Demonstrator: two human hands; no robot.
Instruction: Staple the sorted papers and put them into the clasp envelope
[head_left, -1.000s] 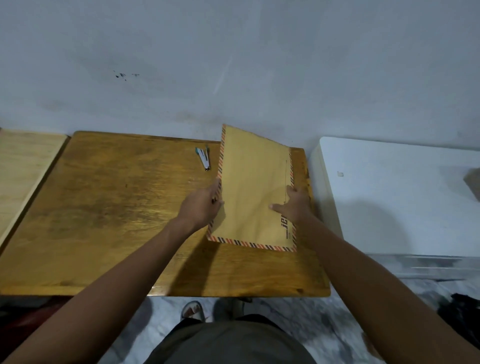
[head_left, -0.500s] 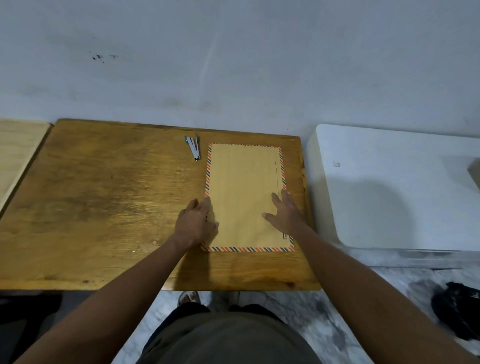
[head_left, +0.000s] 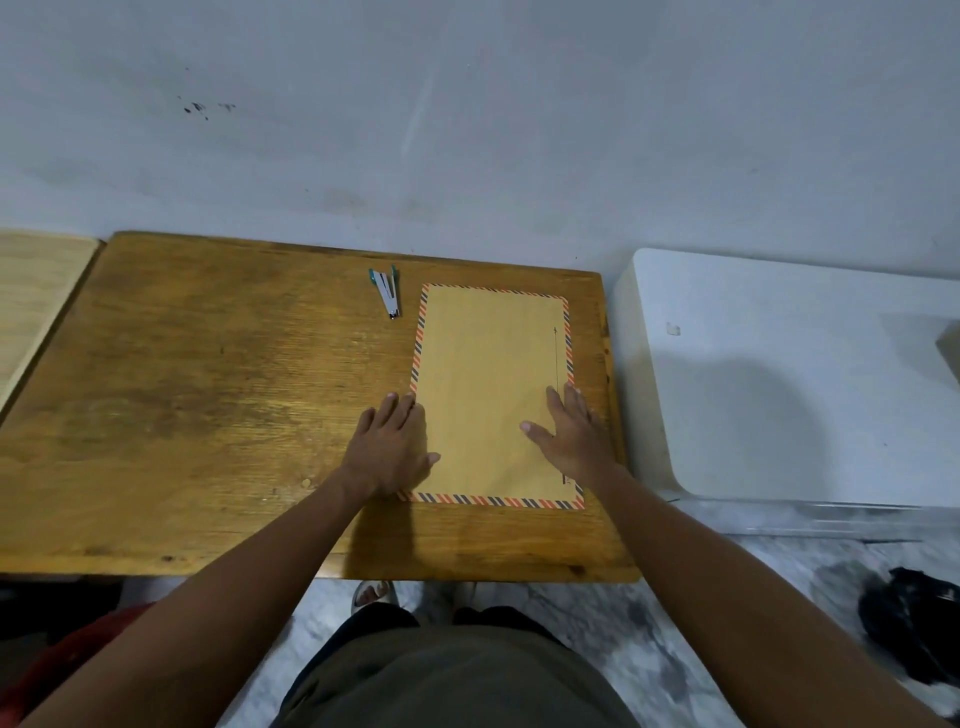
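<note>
A tan envelope (head_left: 488, 384) with a red-and-dark striped border lies flat on the right part of the wooden table (head_left: 208, 405). My left hand (head_left: 392, 447) lies flat with straight fingers on the envelope's near left edge. My right hand (head_left: 574, 431) presses flat on its near right side, fingers spread. A small silver stapler with green ends (head_left: 387, 291) lies just beyond the envelope's far left corner, apart from both hands. No loose papers show; whether any are inside the envelope is hidden.
A white cabinet top (head_left: 789, 384) stands right of the table. A pale wooden surface (head_left: 36, 291) adjoins the table's left side. A grey wall runs behind. A dark bag (head_left: 914, 634) lies on the marble floor at the right.
The envelope, tilted up on its near edge a second ago, now lies flat on the table. Both hands went from holding its sides to lying flat on it.
</note>
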